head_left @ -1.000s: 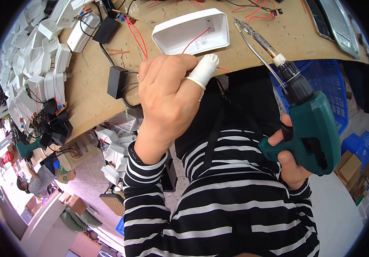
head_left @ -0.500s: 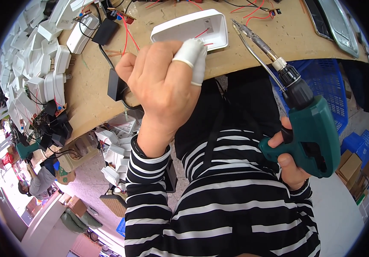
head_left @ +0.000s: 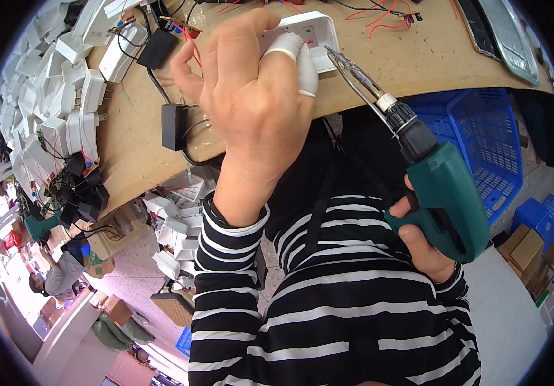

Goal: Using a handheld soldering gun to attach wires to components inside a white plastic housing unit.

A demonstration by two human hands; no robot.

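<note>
My left hand (head_left: pixel 251 103), with white finger cots on thumb and index finger, is closed in a pinch over a white plastic housing (head_left: pixel 326 32). A short bit of red wire (head_left: pixel 308 42) shows right at the covered fingertips; their exact grip on it is partly hidden. My right hand (head_left: pixel 422 248) is wrapped round the handle of a green soldering gun (head_left: pixel 450 193). Its metal tip (head_left: pixel 332 54), with a thin feed tube alongside, points at the housing's right wall, close to the left fingertips.
White housings (head_left: pixel 45 109) are heaped at the left. Black adapters (head_left: pixel 174 127) with cables lie near the table edge (head_left: pixel 135 183). Circuit boards with red wires (head_left: pixel 409 18) lie at the back. A blue crate (head_left: pixel 489 148) stands below the table at right.
The soldering gun has moved left and up, bringing its tip to the housing. My left hand has shifted slightly right and up, and the housing has moved a little left.
</note>
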